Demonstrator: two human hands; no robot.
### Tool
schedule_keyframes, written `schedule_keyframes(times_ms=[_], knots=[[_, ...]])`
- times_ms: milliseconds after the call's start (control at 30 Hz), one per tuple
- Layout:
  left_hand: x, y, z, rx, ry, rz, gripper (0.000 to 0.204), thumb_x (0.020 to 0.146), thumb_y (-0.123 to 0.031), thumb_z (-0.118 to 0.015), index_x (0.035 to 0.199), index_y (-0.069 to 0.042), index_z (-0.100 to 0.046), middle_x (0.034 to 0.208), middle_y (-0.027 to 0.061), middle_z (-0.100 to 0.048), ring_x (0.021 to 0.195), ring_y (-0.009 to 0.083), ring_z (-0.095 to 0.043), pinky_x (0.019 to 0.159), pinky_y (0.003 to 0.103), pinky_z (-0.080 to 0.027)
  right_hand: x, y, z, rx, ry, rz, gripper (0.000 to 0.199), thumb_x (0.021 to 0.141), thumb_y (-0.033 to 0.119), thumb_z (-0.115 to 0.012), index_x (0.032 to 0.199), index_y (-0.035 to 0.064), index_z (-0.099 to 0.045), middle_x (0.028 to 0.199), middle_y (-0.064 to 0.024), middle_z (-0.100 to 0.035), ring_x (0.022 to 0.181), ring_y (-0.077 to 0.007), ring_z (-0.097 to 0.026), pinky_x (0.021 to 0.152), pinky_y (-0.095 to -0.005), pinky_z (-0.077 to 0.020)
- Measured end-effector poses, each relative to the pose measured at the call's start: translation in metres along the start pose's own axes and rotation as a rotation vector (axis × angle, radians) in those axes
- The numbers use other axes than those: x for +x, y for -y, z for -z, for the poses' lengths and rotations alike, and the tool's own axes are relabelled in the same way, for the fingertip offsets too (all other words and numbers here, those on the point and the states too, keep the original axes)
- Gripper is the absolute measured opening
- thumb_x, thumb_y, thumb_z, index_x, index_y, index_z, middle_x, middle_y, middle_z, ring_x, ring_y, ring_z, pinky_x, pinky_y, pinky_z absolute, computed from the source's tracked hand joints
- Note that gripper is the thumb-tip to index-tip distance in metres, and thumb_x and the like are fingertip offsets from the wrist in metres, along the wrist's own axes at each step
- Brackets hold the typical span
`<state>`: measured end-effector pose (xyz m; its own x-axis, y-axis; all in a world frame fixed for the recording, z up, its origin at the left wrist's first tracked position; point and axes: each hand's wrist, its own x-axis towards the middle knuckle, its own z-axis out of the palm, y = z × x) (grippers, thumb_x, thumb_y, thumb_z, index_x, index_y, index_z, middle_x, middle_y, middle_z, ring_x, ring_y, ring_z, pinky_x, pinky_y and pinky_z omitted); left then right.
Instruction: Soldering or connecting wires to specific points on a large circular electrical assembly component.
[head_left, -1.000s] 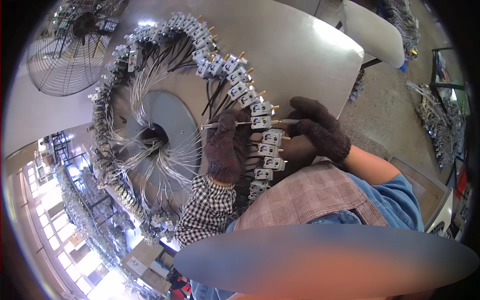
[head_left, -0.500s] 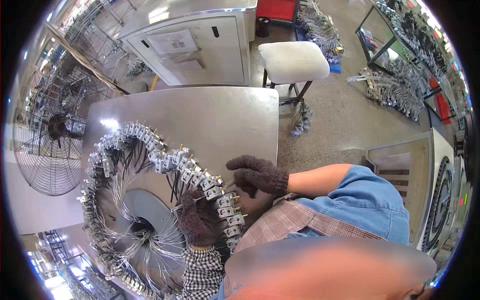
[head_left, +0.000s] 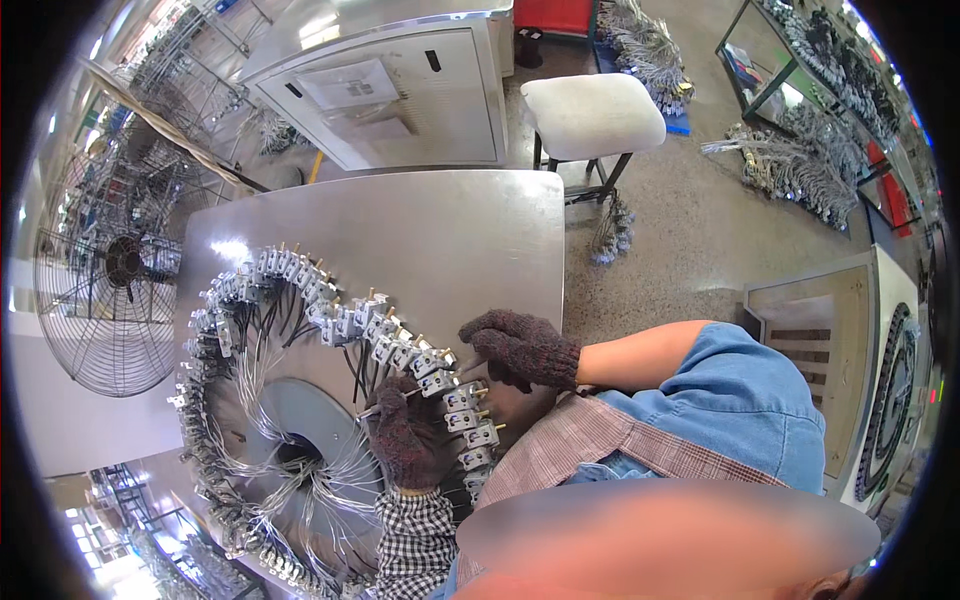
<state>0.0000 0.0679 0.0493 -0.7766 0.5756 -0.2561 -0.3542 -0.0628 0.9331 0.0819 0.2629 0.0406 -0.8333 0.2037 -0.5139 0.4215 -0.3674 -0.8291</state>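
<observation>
Left hand curled closed around a thin metal rod, which points toward a grey block on the counter, at the right side of the ring. Right hand half-curled just beyond; cannot tell whether it grips anything. Judgement: keep rod and block aligned; avoid tugging wires.

One wire-caged fan is at left; one pale metal cabinet bears a paper sheet; one white-seated stool stands nearby.
</observation>
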Motion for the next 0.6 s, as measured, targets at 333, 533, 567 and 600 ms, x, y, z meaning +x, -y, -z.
schedule_keyframes(times_ms=[333, 533, 567, 600], knots=[[0.013, 0.036, 0.059, 0.504, -0.120, -0.252, 0.036, 0.091, -0.030, -0.061, 0.113, -0.002, -0.054, 0.100, 0.0120, -0.064, 0.090, 0.0250, -0.064, 0.075, 0.038, -0.052, 0.009, -0.024, 0.008, 0.162, 0.083, 0.016, 0.036, 0.095, 0.019, -0.056, 0.128, 0.0043, -0.053, 0.079, -0.0081, -0.061, 0.058, -0.0134, -0.057, 0.052, -0.0287, -0.0509], [0.001, 0.017, 0.032, 0.684, -0.158, -0.299, 0.028, 0.098, -0.020, -0.050, 0.118, -0.001, -0.053, 0.102, 0.0126, -0.064, 0.089, 0.0213, -0.064, 0.079, 0.034, -0.054, 0.007, -0.030, -0.001, 0.257, 0.049, 0.019, 0.035, 0.095, 0.017, -0.056, 0.124, -0.0008, -0.052, 0.090, -0.0133, -0.063, 0.068, -0.0183, -0.061, 0.060, -0.0312, -0.0537], [-0.001, 0.019, 0.029, 0.692, -0.190, -0.279, 0.028, 0.098, -0.020, -0.050, 0.118, -0.001, -0.053, 0.102, 0.0126, -0.064, 0.089, 0.0213, -0.064, 0.079, 0.034, -0.054, 0.006, -0.028, -0.006, 0.255, 0.078, -0.006, 0.035, 0.095, 0.017, -0.056, 0.124, -0.0008, -0.052, 0.090, -0.0133, -0.063, 0.068, -0.0183, -0.061, 0.060, -0.0312, -0.0537], [0.006, 0.015, 0.021, 0.195, -0.206, -0.075, 0.030, 0.100, -0.024, -0.049, 0.118, 0.000, -0.053, 0.103, 0.0130, -0.065, 0.090, 0.0213, -0.065, 0.079, 0.033, -0.055, 0.008, -0.022, -0.005, 0.308, 0.048, -0.011, 0.035, 0.095, 0.018, -0.055, 0.124, -0.0011, -0.052, 0.091, -0.0141, -0.063, 0.070, -0.0195, -0.061, 0.061, -0.0322, -0.0538]])
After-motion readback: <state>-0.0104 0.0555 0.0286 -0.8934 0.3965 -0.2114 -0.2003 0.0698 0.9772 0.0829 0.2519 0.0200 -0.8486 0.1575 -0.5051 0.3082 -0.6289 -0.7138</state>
